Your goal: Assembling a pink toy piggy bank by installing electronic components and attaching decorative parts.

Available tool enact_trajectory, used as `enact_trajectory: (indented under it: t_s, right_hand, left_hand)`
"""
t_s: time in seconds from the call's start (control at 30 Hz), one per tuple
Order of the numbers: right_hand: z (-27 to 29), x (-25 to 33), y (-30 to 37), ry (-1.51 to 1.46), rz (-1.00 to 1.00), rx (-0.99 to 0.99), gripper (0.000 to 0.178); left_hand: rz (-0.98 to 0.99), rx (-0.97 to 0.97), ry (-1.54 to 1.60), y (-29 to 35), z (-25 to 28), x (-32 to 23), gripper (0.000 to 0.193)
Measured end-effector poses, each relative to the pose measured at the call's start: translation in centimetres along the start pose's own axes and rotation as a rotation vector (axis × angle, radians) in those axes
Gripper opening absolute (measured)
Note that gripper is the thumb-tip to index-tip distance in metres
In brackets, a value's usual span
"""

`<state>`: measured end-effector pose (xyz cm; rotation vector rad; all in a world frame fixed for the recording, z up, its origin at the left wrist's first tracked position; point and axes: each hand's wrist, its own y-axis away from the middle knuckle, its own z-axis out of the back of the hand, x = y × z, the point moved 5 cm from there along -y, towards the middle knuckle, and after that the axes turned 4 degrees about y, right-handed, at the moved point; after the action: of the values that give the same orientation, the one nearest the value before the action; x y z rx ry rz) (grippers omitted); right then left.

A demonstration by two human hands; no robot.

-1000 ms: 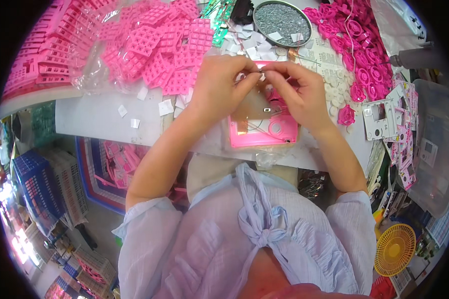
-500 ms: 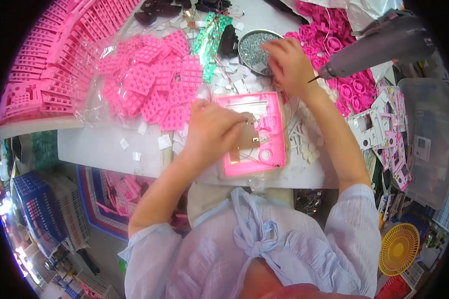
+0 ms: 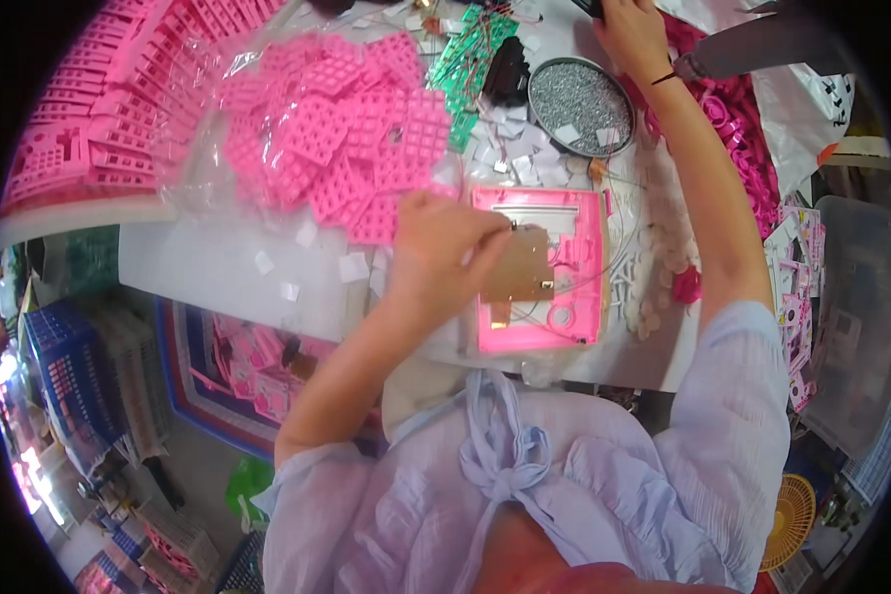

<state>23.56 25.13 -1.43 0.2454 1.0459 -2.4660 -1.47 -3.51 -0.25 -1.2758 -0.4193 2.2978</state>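
Note:
A pink plastic casing (image 3: 589, 332) lies open on the table before me, with a brown flat board (image 3: 519, 272), thin wires and a clear window in it. My left hand (image 3: 437, 255) rests over the casing's left side. Its thumb and forefinger are pinched at the board's upper corner, around something small and dark that I cannot make out. My right hand (image 3: 635, 38) reaches to the far edge of the view, beside a black object (image 3: 590, 7) cut off there; its fingertips are partly out of view. A grey power screwdriver (image 3: 762, 49) hangs with its bit crossing my right wrist.
A round tin of small screws (image 3: 581, 104) stands behind the casing, with white paper squares (image 3: 524, 158) and green circuit boards (image 3: 465, 64) beside it. Pink keypads (image 3: 336, 129) are heaped on the left, magenta parts (image 3: 727, 129) on the right. A yellow basket (image 3: 790, 520) stands lower right.
My right hand has left the screw tin and moved away, up and to the right. My left hand stays pinched at the board. The view has shifted, so the casing appears further right.

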Motion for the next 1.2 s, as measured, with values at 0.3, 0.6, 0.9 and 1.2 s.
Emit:
enact_trajectory:
  t_s: [0.3, 0.6, 0.9, 1.2]
  right_hand:
    - [20.6, 7.2, 14.0, -1.009, -0.301, 0.306, 0.051]
    - [22.9, 12.7, 11.7, -1.027, 0.083, 0.609, 0.062]
    - [22.9, 12.9, 12.9, -1.057, -0.128, 0.551, 0.055]
    - [23.3, 13.6, 13.2, -1.050, 0.020, 0.425, 0.055]
  left_hand:
    - [0.072, -0.015, 0.054, -0.3, -0.1, 0.8, 0.009]
    - [-0.109, 0.096, -0.020, -1.5, -0.1, 0.0, 0.009]
    - [-0.138, 0.227, -0.088, -2.4, 0.2, -0.2, 0.008]
    - [-0.199, 0.550, -0.015, -4.3, -0.6, 0.0, 0.013]
